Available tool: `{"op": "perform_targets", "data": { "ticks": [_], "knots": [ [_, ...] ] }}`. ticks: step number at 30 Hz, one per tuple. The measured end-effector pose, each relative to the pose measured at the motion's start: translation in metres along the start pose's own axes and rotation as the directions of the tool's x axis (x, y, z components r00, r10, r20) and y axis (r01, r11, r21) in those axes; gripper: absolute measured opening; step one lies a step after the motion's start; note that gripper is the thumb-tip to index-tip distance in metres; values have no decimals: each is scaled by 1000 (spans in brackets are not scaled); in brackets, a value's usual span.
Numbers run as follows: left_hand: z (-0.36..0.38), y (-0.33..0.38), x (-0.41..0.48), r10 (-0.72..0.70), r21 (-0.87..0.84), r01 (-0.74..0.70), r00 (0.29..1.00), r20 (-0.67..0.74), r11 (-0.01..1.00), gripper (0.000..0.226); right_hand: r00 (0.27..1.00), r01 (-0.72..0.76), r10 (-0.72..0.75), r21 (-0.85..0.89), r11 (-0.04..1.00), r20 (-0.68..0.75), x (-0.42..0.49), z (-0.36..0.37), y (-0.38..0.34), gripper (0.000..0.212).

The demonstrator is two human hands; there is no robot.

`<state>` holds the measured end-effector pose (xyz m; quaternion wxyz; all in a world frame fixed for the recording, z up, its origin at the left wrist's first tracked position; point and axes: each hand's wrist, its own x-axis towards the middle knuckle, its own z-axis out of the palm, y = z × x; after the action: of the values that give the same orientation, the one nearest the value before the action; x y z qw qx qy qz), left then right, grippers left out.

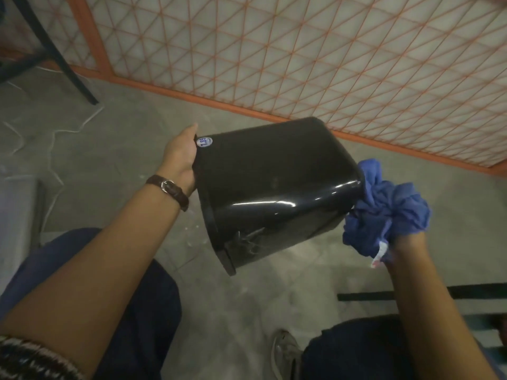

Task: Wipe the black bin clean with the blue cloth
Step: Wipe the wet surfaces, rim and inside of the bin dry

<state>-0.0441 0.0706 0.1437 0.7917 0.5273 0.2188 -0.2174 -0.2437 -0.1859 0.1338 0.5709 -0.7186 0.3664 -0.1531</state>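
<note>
A glossy black bin [274,187] hangs tipped on its side above the floor, its rim toward the left and its base toward the right. A small round sticker sits near the rim. My left hand [182,157] grips the bin at the rim, fingers hidden inside. My right hand [403,239] holds a bunched blue cloth [384,212], mostly covered by it. The cloth touches the bin's base end at the lower right.
An orange mesh fence panel [301,64] runs along the back. A black frame leg [55,58] stands at the upper left, with white cord [55,138] trailing on the concrete floor. My knees and a shoe [285,349] are below. A dark bar [439,293] lies at the right.
</note>
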Motion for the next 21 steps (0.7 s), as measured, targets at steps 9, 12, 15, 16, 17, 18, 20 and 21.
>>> {"op": "perform_targets", "data": {
  "ticks": [9,12,15,16,17,18,20,21],
  "knots": [
    [5,-26,-7,-183,-48,188,978,99,981,46,975,-203,216,179,963,-51,3,20,14,24],
    [8,-31,-12,-177,-157,182,983,47,971,38,955,-276,295,248,929,-43,6,21,23,23],
    [11,-31,-17,-150,-175,153,988,30,973,34,956,-294,285,292,910,73,5,24,26,19],
    [12,-31,-20,-138,-142,145,989,60,979,33,946,-324,290,381,866,145,3,26,26,20],
    [14,-31,-23,-128,-91,137,987,96,986,32,950,-312,281,413,856,134,2,27,24,22],
    [14,-31,-25,-122,-23,125,985,124,992,34,936,-352,313,450,821,162,4,29,26,23],
    [15,-31,-33,-124,91,107,971,206,990,45,926,-377,326,478,794,189,2,31,23,28],
    [15,-30,-36,-123,123,92,952,281,988,48,929,-369,308,477,798,204,4,30,25,41]
  ]
}}
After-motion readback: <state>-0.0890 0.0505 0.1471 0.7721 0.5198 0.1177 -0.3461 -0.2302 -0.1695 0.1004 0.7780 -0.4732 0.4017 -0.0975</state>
